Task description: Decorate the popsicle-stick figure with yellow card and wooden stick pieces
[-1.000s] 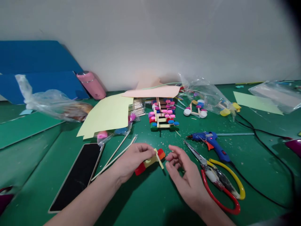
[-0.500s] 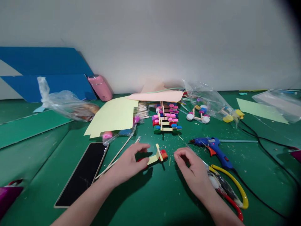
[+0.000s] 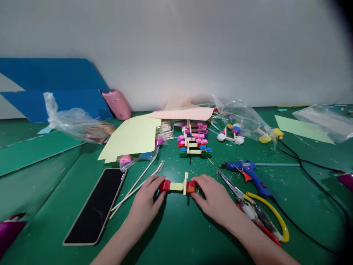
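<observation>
Right hand (image 3: 213,197), previously apart, now pinches one red end of the craft-stick model (image 3: 176,186); left hand (image 3: 147,198) pinches the other, presumably steadying it between them, before similar models (image 3: 195,144) on the worktop (image 3: 182,235).

A model (image 3: 176,186) sits between the left hand (image 3: 145,200) and the right hand (image 3: 213,197), touching both, with sticks (image 3: 131,192) and then a phone (image 3: 95,207) to the left, scissors (image 3: 249,210) to the right and a glue gun (image 3: 249,169) behind the scissors. Farther back on the table (image 3: 176,235), a row of toys (image 3: 193,141) has a sheet of paper (image 3: 135,138) to its left, another toy (image 3: 239,140) to its right and a card (image 3: 182,114) behind it. Before the wall (image 3: 176,48), a bottle (image 3: 117,105) stands behind the paper, and a plastic bag (image 3: 71,121) lies left of both
</observation>
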The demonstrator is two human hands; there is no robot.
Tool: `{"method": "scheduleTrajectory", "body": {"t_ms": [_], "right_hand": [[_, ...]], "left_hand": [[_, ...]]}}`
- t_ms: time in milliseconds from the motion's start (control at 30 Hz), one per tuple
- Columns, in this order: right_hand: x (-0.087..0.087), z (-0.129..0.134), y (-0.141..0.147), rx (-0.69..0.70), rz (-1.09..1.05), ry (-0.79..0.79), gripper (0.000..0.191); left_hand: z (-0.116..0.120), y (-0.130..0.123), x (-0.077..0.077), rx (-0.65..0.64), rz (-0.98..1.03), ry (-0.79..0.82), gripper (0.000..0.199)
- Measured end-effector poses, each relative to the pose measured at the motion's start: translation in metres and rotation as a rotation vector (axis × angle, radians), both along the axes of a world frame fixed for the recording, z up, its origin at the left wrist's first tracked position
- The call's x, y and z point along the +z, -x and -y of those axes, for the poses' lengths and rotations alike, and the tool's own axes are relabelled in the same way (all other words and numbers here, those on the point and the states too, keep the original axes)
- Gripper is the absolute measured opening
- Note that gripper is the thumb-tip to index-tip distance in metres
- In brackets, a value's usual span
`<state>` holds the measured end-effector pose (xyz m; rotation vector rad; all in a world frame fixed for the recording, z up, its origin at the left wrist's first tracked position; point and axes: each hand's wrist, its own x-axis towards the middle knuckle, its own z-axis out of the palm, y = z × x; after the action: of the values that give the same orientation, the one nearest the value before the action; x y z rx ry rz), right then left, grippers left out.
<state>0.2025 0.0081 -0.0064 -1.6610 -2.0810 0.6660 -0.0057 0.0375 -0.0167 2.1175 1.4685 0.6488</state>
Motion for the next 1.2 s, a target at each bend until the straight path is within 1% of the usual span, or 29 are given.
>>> {"method": "scheduleTrajectory", "body": {"t_ms": [67,167,300,400,467,533,567,633,700,767,800,900,967,1033,1100,1200], "right_hand": [[0.001,0.009,0.004,-0.030,0.003,0.010,0.015],[0.003,0.023,0.012,-0.053,-0.037,0.049,0.009],[0.000,0.035,0.025,-0.027,-0.116,0.110,0.016],[-0.001,0.038,0.034,0.032,-0.101,0.132,0.024],[0.000,0.039,0.036,0.063,-0.085,0.138,0.028],[0.002,0.041,0.032,0.065,-0.082,0.129,0.030],[0.003,0.042,0.027,0.053,-0.087,0.115,0.029],[0.003,0.048,0.008,0.002,-0.097,0.063,0.027],[0.000,0.058,-0.020,-0.110,-0.078,-0.033,0.026],[-0.007,0.073,-0.053,-0.229,-0.007,-0.167,0.028],[-0.011,0.081,-0.069,-0.310,0.049,-0.194,0.028],[-0.023,0.104,-0.106,-0.356,0.209,-0.184,0.032],[-0.030,0.113,-0.118,-0.359,0.250,-0.179,0.037],[-0.035,0.117,-0.120,-0.340,0.271,-0.160,0.041],[-0.036,0.114,-0.116,-0.334,0.305,-0.126,0.043],[-0.035,0.104,-0.112,-0.370,0.382,-0.049,0.042]], "left_hand": [[-0.008,-0.001,-0.001,-0.028,0.069,0.009,0.031],[-0.020,-0.003,-0.004,-0.033,0.132,0.024,0.030],[-0.030,-0.003,-0.008,0.000,0.157,0.040,0.033],[-0.028,0.005,-0.007,0.037,0.162,0.047,0.035],[-0.020,0.011,-0.002,0.070,0.160,0.053,0.033],[-0.008,0.016,0.004,0.118,0.178,0.084,0.031],[-0.002,0.018,0.007,0.159,0.212,0.129,0.029],[0.012,0.019,0.011,0.197,0.328,0.219,0.030],[0.024,0.016,0.010,0.184,0.404,0.276,0.032],[0.032,0.010,0.006,0.165,0.416,0.289,0.037],[0.034,0.007,0.004,0.147,0.415,0.293,0.040],[0.033,-0.002,-0.003,0.098,0.427,0.297,0.045],[0.029,-0.007,-0.004,0.079,0.458,0.310,0.045],[0.025,-0.011,-0.003,0.059,0.499,0.358,0.042],[0.020,-0.014,-0.002,0.030,0.537,0.401,0.035],[0.015,-0.016,-0.002,-0.025,0.573,0.390,0.022]]}}
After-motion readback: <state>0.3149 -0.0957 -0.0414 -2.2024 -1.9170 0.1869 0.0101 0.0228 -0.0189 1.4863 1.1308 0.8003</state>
